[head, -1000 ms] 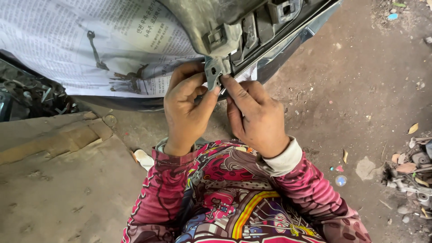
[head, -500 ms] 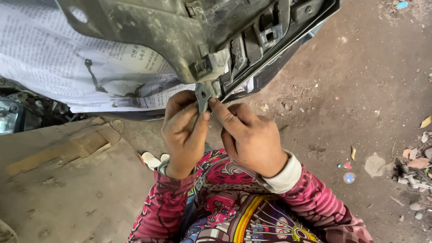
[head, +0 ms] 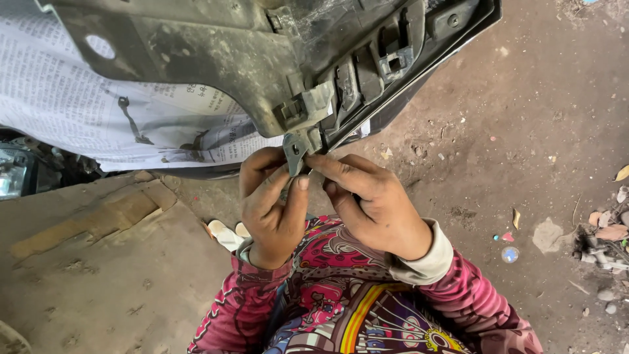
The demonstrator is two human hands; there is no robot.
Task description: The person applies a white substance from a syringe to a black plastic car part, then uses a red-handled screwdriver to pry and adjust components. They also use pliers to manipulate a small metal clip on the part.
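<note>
The setting is a bare dirt floor [head: 524,131], brown and stained, with small bits of debris scattered across it. The landmark for all positions below is the grey plastic panel [head: 216,59], a dusty, moulded part with ribs, slots and clips that fills the upper part of the view.

At the lower edge of the panel, a small grey mounting tab [head: 295,152] with a hole in it projects downward. Both hands meet at this tab.

The left hand [head: 272,210] is directly below the panel, left of the tab. Its fingers are curled, with the thumb pressed against the lower left side of the tab. The right hand [head: 377,206] is below the panel, right of the tab. Its fingers [head: 327,165] are extended and closed against the right side of the tab, so the tab is pinched between the two hands.

Behind the panel, to its left, is a sheet of newspaper [head: 78,111]. Below and left of the panel lies a flat concrete slab [head: 98,262]. Far right of the panel, a pile of stones and dry leaves [head: 606,236] lies on the floor. Both sleeves [head: 472,308] are pink and patterned.
</note>
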